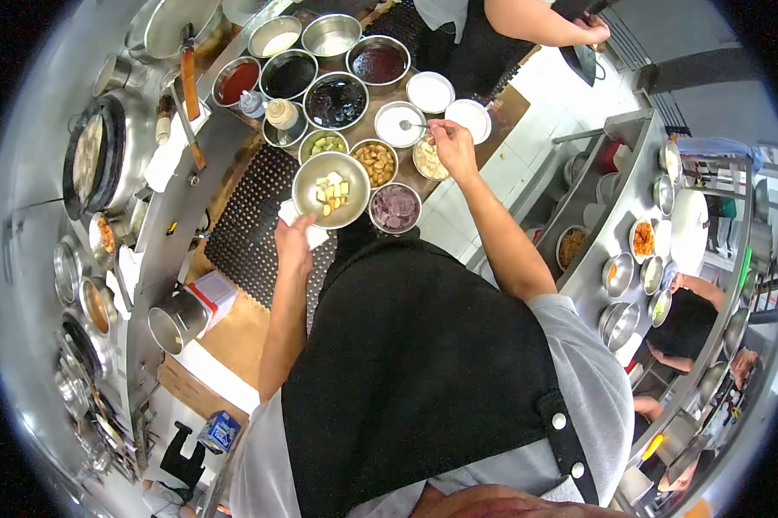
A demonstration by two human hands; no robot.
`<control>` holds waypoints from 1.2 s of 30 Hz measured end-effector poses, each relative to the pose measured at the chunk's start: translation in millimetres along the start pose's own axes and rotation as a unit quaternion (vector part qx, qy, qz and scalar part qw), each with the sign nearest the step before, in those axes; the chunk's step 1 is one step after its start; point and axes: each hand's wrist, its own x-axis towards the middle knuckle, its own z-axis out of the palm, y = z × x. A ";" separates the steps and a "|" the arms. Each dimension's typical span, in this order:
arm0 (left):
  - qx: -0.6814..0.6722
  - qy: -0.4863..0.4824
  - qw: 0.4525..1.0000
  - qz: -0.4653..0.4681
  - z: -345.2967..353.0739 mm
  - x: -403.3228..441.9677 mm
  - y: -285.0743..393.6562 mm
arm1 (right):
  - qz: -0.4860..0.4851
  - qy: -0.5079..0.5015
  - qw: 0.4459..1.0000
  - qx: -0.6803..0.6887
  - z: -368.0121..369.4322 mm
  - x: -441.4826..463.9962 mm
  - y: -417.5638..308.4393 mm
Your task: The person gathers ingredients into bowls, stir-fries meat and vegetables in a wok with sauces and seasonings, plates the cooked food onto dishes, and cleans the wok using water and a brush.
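In your left grip (294, 243) sits a bowl (308, 190) with cut pieces (331, 192) in it; a squeeze bottle (281, 113) stands ahead of that grip, a bowl of slices (420, 210) to its right. From your right grip (453, 147) a spoon (405, 125) points left, across a powder bowl (376, 129) on the worktop (512, 105); another worktop (625, 214), carrying bowls (624, 282), lies farther right.

Silver bowl (306, 198) with yellow and white chunks (333, 186), white powder (392, 136), purple slices (395, 207), red sauce (236, 85), black apron (419, 363), grey sleeves (579, 363), black mat (244, 211) with pale dots
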 end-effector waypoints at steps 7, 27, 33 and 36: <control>0.013 0.019 1.000 -0.011 3.8 22.0 15.0 | 0.092 -0.019 0.995 0.036 7.2 8.3 -6.6; 0.118 -0.109 0.987 -0.028 65.4 71.0 -9.8 | 0.027 0.028 0.996 0.084 -61.1 -78.1 -79.8; 0.114 -0.113 0.985 -0.055 81.3 31.4 -2.4 | 0.040 0.193 0.978 0.074 -101.3 -75.8 -28.3; 0.095 -0.125 0.986 -0.047 75.7 13.1 1.8 | 0.026 0.212 0.971 0.109 -103.1 -58.3 -2.3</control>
